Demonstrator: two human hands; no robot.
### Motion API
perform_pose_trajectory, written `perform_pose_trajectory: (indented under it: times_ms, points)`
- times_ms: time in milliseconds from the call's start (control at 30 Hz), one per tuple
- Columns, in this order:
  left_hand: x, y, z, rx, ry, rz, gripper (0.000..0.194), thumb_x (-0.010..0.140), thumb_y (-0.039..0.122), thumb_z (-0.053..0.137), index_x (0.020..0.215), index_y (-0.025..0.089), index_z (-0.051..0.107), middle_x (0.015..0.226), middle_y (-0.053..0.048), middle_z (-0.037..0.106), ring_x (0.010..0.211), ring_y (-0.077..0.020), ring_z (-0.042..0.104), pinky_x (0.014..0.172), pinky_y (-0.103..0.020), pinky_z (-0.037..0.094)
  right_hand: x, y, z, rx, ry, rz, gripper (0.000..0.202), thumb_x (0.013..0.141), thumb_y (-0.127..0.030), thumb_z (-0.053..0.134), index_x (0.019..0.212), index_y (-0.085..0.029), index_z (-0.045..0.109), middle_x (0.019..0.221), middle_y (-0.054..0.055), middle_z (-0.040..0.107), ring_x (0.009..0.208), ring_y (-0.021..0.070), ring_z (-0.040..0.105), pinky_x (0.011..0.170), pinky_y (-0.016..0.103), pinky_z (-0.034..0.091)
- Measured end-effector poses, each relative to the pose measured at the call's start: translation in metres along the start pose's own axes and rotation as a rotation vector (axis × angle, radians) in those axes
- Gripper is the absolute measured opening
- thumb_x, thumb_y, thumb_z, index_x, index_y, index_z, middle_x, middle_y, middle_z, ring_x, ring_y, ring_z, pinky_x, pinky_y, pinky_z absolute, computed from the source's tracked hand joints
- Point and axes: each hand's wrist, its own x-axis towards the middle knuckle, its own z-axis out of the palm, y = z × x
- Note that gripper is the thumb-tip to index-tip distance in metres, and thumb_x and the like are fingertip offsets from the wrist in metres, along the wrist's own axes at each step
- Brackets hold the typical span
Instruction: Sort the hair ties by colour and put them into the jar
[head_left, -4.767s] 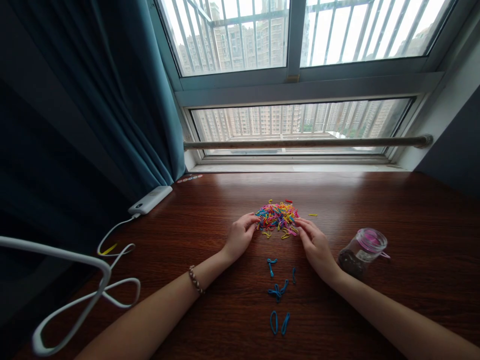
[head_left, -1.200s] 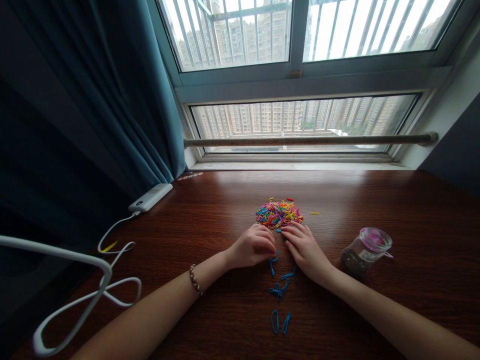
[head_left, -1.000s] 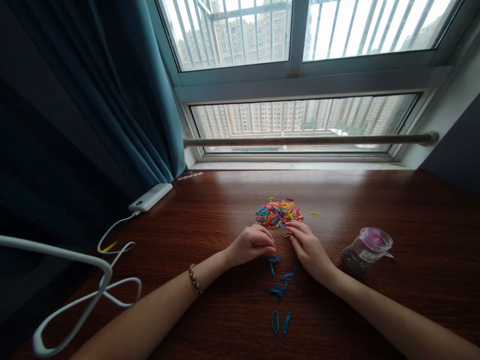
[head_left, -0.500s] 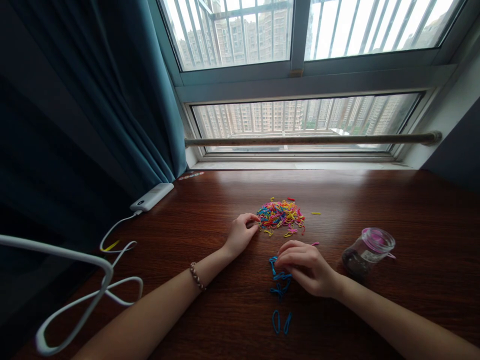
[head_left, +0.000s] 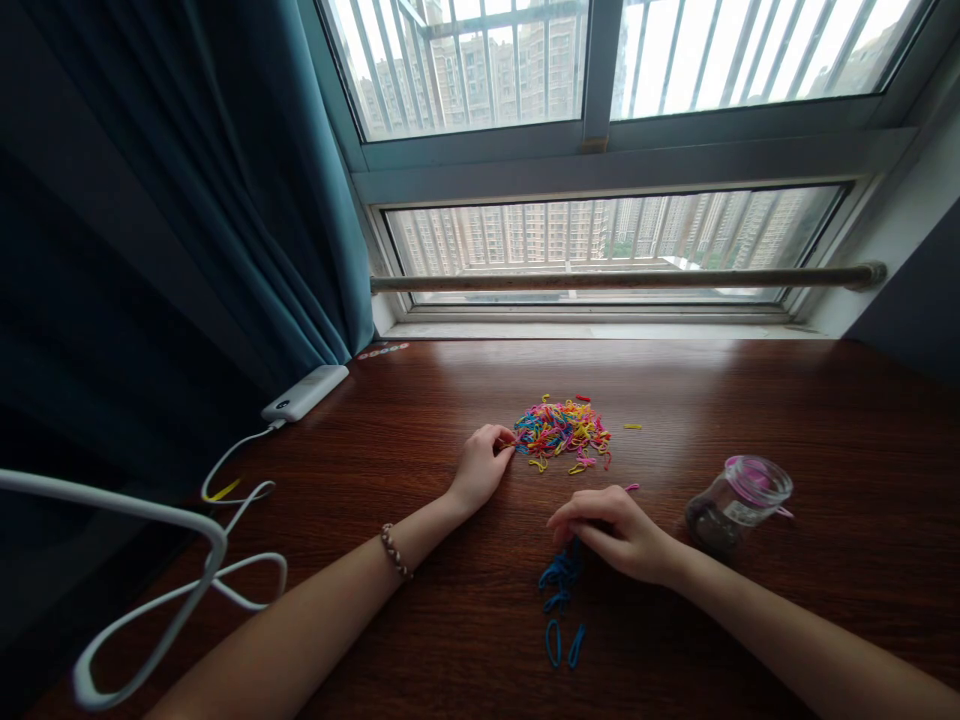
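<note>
A heap of small multicoloured rubber bands lies on the brown wooden table. At its left edge is my left hand, with thumb and fingers pinched together; whatever is between the fingertips is too small to make out. My right hand is bent over a cluster of blue rubber bands, its fingers curled and closed at the top of the cluster. The fingertips partly hide the bands they touch. Closer to me, two blue rubber bands lie apart from the cluster.
To the right stands a clear glass jar with something pink near its mouth. A yellow band lies right of the heap. On the left are a white power bank, a looping white cable and a blue curtain.
The upper blue rubber bands have been drawn toward me into a tighter cluster under my right hand, whose fingers have curled in more. My left hand has hardly moved.
</note>
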Motion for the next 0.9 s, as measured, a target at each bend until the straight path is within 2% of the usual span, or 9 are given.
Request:
perform_pose_trajectory:
  times_ms: [133,233,333,433,600,767,900]
  points:
    - [0.000,-0.001,0.001,-0.112,0.013,-0.006,0.009,0.073,0.018,0.053,0.075,0.018,0.062,0.075,-0.002,0.062,0.070,-0.0153,0.057,0.068,-0.027,0.044,0.001,0.004,0.002,-0.017,0.049,0.034,0.023,0.082,-0.017,0.043,0.092,-0.018,0.064,0.074,0.002,0.067,0.066,0.0114,0.060,0.064,0.021,0.047]
    - [0.001,-0.004,0.002,-0.140,0.033,-0.024,0.016,0.076,0.017,0.050,0.088,0.019,0.060,0.079,-0.002,0.061,0.068,-0.0139,0.056,0.067,-0.026,0.044,0.000,0.004,0.003,-0.047,0.035,0.034,0.022,0.080,-0.015,0.045,0.091,-0.018,0.064,0.075,0.002,0.067,0.069,0.0118,0.060,0.067,0.022,0.047]
    - [0.001,-0.005,0.003,-0.107,0.105,-0.038,0.029,0.074,0.013,0.048,0.101,0.020,0.055,0.089,-0.003,0.057,0.067,-0.0123,0.053,0.066,-0.026,0.044,0.000,0.004,0.003,-0.048,0.029,0.036,0.023,0.080,-0.013,0.045,0.091,-0.018,0.064,0.075,0.002,0.067,0.069,0.0116,0.060,0.067,0.022,0.046]
    - [-0.001,-0.003,0.001,-0.019,0.123,-0.008,0.025,0.070,0.010,0.049,0.092,0.020,0.057,0.093,-0.003,0.054,0.077,-0.0148,0.052,0.070,-0.027,0.043,0.000,0.004,0.003,-0.057,0.038,0.036,0.022,0.080,-0.015,0.045,0.090,-0.019,0.064,0.074,0.002,0.067,0.068,0.0117,0.060,0.066,0.022,0.046]
    - [-0.003,0.002,0.000,0.148,0.029,0.023,0.010,0.066,0.014,0.057,0.073,0.020,0.061,0.086,-0.004,0.054,0.087,-0.0209,0.047,0.080,-0.035,0.039,0.000,0.005,0.003,-0.054,0.041,0.027,0.021,0.080,-0.016,0.046,0.089,-0.018,0.064,0.075,0.002,0.067,0.068,0.0119,0.061,0.067,0.022,0.047]
    - [-0.003,0.001,0.002,0.156,-0.013,0.048,0.004,0.070,0.019,0.057,0.068,0.019,0.060,0.084,-0.005,0.055,0.088,-0.0218,0.046,0.082,-0.036,0.037,0.001,0.004,0.003,-0.054,0.037,0.029,0.021,0.080,-0.016,0.045,0.090,-0.019,0.064,0.075,0.002,0.067,0.068,0.0119,0.061,0.066,0.022,0.047]
    - [-0.002,0.005,-0.001,0.101,0.020,0.070,0.007,0.074,0.020,0.054,0.069,0.018,0.059,0.085,-0.004,0.056,0.089,-0.0202,0.047,0.083,-0.035,0.036,0.001,0.006,0.004,-0.073,0.084,0.049,0.021,0.080,-0.015,0.045,0.089,-0.018,0.064,0.073,0.002,0.067,0.067,0.0120,0.061,0.065,0.022,0.047]
